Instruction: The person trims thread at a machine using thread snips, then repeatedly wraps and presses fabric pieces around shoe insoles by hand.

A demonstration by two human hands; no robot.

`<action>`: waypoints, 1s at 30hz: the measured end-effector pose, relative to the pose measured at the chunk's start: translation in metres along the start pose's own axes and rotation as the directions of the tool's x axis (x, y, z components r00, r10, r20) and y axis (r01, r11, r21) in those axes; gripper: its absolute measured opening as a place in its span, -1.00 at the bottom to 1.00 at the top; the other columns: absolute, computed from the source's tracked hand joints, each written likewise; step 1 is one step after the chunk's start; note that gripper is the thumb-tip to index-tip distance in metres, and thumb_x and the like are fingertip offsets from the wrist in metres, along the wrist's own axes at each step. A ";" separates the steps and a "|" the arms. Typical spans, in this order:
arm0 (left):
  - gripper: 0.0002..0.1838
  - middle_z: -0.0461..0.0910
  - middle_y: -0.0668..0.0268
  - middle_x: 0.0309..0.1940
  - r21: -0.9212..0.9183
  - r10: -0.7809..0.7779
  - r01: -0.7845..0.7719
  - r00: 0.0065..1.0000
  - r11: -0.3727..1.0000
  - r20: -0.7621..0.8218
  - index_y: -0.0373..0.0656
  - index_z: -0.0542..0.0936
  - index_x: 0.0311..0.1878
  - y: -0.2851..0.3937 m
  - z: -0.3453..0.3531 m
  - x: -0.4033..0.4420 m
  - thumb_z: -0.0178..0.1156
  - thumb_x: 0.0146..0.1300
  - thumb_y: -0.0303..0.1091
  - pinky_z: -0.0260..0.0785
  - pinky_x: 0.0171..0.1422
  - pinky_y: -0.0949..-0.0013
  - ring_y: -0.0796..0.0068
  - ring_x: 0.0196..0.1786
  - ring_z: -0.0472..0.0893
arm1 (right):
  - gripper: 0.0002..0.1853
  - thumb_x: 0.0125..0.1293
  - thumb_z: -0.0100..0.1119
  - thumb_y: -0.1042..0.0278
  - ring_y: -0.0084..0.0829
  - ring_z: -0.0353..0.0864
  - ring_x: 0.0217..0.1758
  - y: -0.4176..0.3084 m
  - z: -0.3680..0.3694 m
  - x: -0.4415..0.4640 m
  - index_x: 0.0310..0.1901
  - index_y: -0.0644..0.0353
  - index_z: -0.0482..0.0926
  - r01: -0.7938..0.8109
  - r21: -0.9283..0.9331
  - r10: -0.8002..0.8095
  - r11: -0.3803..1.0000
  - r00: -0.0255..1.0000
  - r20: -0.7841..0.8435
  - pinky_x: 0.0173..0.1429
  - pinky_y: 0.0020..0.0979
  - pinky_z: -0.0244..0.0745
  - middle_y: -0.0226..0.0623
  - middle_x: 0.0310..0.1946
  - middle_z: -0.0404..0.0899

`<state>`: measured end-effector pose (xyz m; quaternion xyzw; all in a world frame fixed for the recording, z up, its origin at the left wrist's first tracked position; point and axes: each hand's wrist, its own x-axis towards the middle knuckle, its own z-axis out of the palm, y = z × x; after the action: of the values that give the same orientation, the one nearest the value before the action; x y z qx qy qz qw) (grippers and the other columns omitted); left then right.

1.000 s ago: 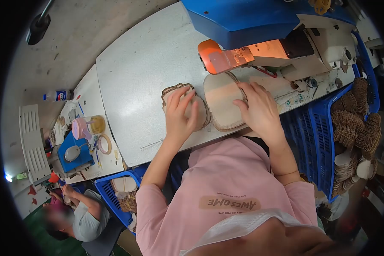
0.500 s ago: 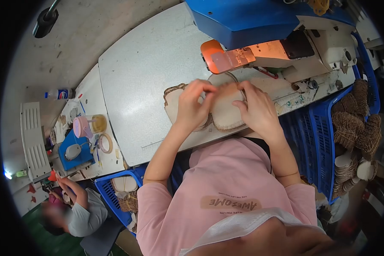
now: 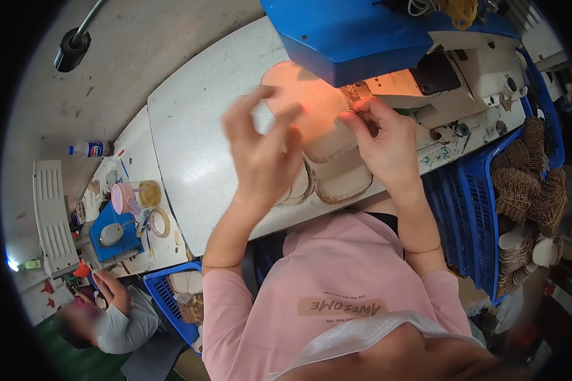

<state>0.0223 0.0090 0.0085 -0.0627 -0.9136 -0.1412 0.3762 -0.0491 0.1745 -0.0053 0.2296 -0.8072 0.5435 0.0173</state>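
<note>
A flat cream piece with rounded ends (image 3: 327,143) lies under the blue machine head, lit orange. My left hand (image 3: 264,143), somewhat blurred, hovers over its left side with fingers curved and apart, holding nothing visible. At its right edge, by the machine arm (image 3: 397,86), my right hand (image 3: 388,140) pinches thumb and forefinger together; what lies between the tips is too small to make out. Nearer the table's front edge are a cream piece with a brown rim (image 3: 343,181) and, beside it, another such piece (image 3: 295,190), partly covered by my left hand.
The blue machine head (image 3: 349,41) overhangs the white table (image 3: 190,146). Blue crates (image 3: 480,216) with bundled brown pieces (image 3: 515,190) stand at right. Another crate (image 3: 171,305) is at lower left, near a seated person (image 3: 127,320). A pink cup (image 3: 126,198) and tape roll (image 3: 159,223) sit left.
A cream piece is now under the machine light, farther from me than the rimmed pieces. My left hand has moved left and its fingers have spread; my right hand has moved slightly away from me.
</note>
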 end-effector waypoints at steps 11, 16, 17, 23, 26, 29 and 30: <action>-0.64 0.52 0.16 0.04 -0.156 0.062 -0.015 0.952 0.988 0.300 -0.25 0.56 -0.02 0.006 0.017 0.006 0.26 0.06 -0.43 0.39 0.16 0.14 0.09 0.13 0.48 | -0.91 0.26 0.27 0.45 -0.52 0.62 -0.60 0.001 0.000 -0.002 -0.31 0.28 0.59 -0.006 0.042 0.011 0.999 0.992 -0.126 -0.50 -0.49 0.41 -0.24 -0.63 0.59; -0.67 0.54 0.18 -0.01 -0.138 0.044 0.002 0.943 0.990 0.331 -0.25 0.57 -0.05 0.001 0.016 0.018 0.26 0.07 -0.43 0.42 0.08 0.17 0.13 0.07 0.50 | -0.92 0.24 0.26 0.44 -0.43 0.55 -0.67 -0.001 0.006 0.009 -0.31 0.25 0.62 -0.052 -0.012 0.050 0.999 0.992 -0.118 -0.52 -0.42 0.38 -0.26 -0.70 0.53; -0.68 0.54 0.18 -0.02 -0.135 0.051 -0.010 0.953 0.991 0.298 -0.24 0.58 -0.06 -0.001 0.017 0.017 0.26 0.07 -0.43 0.44 0.06 0.18 0.14 0.06 0.51 | -0.93 0.23 0.26 0.43 -0.41 0.53 -0.69 -0.002 0.007 0.011 -0.32 0.24 0.63 -0.062 -0.053 0.055 0.997 0.992 -0.112 -0.53 -0.40 0.37 -0.27 -0.72 0.51; -0.74 0.58 0.23 -0.09 -0.169 0.099 -0.051 0.952 0.984 0.290 -0.22 0.63 -0.12 -0.021 0.024 0.025 0.27 0.08 -0.44 0.50 -0.05 0.23 0.17 -0.03 0.56 | -0.93 0.21 0.28 0.43 -0.37 0.45 -0.75 0.000 0.013 0.021 -0.39 0.22 0.65 -0.005 -0.214 -0.028 0.977 0.988 -0.154 -0.57 -0.37 0.30 -0.30 -0.77 0.44; -0.77 0.58 0.25 -0.16 -0.216 0.109 -0.043 0.947 0.975 0.303 -0.19 0.65 -0.16 -0.026 0.022 0.028 0.28 0.08 -0.44 0.50 -0.08 0.25 0.21 -0.06 0.57 | -0.95 0.21 0.29 0.46 -0.48 0.38 -0.77 0.007 0.017 0.018 -0.37 0.22 0.66 0.083 -0.119 -0.107 0.989 0.970 -0.220 -0.60 -0.43 0.23 -0.34 -0.78 0.42; -0.80 0.58 0.28 -0.23 -0.233 0.124 -0.048 0.939 0.971 0.320 -0.17 0.67 -0.19 -0.026 0.020 0.033 0.29 0.07 -0.44 0.50 -0.12 0.29 0.25 -0.10 0.57 | -0.96 0.21 0.30 0.48 -0.64 0.30 -0.76 0.014 0.014 0.012 -0.31 0.23 0.66 0.080 0.031 -0.069 0.996 0.966 -0.249 -0.62 -0.52 0.15 -0.43 -0.79 0.40; -0.80 0.58 0.29 -0.25 -0.258 0.131 -0.046 0.937 0.965 0.323 -0.16 0.67 -0.19 -0.027 0.022 0.034 0.29 0.06 -0.44 0.50 -0.13 0.30 0.26 -0.12 0.57 | -0.95 0.22 0.30 0.49 -0.70 0.27 -0.76 0.017 0.011 0.008 -0.30 0.23 0.66 0.056 0.080 -0.035 0.995 0.968 -0.247 -0.62 -0.55 0.12 -0.47 -0.79 0.38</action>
<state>-0.0222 -0.0094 0.0120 -0.1732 -0.9360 -0.2236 0.2096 -0.0603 0.1668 -0.0221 0.1797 -0.7691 0.6016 0.1195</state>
